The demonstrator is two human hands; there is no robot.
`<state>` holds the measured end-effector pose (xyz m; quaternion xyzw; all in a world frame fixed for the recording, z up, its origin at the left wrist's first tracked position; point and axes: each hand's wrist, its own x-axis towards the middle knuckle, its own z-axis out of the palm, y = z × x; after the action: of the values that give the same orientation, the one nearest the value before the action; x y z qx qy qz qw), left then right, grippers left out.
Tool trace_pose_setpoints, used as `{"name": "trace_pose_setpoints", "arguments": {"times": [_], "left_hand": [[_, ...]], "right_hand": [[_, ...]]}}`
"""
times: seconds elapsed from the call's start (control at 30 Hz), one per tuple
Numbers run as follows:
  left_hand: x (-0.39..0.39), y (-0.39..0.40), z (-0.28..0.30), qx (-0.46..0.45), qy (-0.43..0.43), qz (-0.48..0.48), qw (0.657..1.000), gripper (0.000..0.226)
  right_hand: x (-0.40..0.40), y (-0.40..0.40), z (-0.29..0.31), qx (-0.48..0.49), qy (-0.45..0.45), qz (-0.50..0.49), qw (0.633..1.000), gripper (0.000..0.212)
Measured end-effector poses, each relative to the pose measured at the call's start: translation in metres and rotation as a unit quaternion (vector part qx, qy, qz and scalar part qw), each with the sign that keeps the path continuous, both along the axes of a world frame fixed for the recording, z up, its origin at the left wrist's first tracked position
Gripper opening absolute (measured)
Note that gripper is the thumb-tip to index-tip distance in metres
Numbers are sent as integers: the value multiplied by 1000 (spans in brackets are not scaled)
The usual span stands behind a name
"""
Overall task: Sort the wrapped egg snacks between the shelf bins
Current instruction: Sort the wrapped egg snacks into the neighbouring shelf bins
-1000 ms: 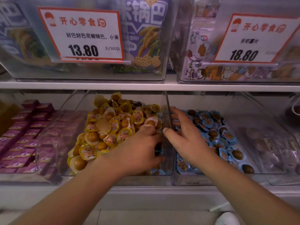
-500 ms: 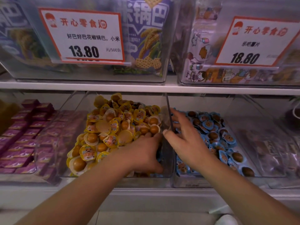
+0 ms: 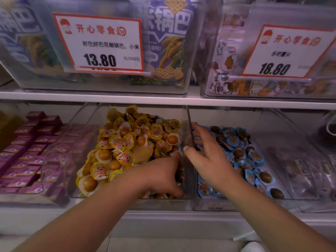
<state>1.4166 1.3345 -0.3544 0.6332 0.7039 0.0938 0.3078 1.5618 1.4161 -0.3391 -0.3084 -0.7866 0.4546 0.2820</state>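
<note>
Egg snacks fill two clear bins side by side on the lower shelf (image 3: 163, 103): yellow-wrapped ones heaped in the left bin (image 3: 87, 124), blue-wrapped ones spread thinly over the floor of the right bin (image 3: 283, 142). A few blue wrappers show at the front right corner of the yellow bin, under the left hand (image 3: 161, 177), so the sort is not finished.

Over the last second the left hand has dug lower into that front right corner, beside the wall between the bins. Its fingers curl down among the packets and are hidden by the hand's back; I cannot tell whether they have closed on anything. A second ago the knuckles sat higher on the heap.

The right hand (image 3: 209, 160) has barely moved. It hangs over the front left of the blue bin, fingers spread and loose, thumb toward the dividing wall, holding nothing.

My reading is that the left hand is fishing out a stray blue packet to pass across, with the right hand waiting to take it. Nothing has crossed yet. The heap is loose, so digging may bury other strays.
</note>
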Motion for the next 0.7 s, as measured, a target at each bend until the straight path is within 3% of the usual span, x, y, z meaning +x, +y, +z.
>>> {"name": "trace_pose_setpoints", "arguments": {"times": [0.13, 0.23, 0.43, 0.6, 0.7], "left_hand": [[8, 9, -5, -24, 81, 5, 996, 110], [10, 15, -5, -46, 121, 13, 992, 104], [0, 14, 6, -54, -14, 6, 998, 87], [-2, 11, 4, -50, -13, -20, 998, 72], [-12, 5, 10, -6, -53, -7, 999, 46]], "right_hand": [[0, 1, -2, 6, -4, 4, 1000, 68], [0, 1, -3, 9, -7, 9, 1000, 68], [1, 5, -6, 17, -17, 16, 1000, 69], [1, 5, -5, 18, -10, 25, 999, 67], [1, 5, -3, 23, -13, 27, 999, 67]]}}
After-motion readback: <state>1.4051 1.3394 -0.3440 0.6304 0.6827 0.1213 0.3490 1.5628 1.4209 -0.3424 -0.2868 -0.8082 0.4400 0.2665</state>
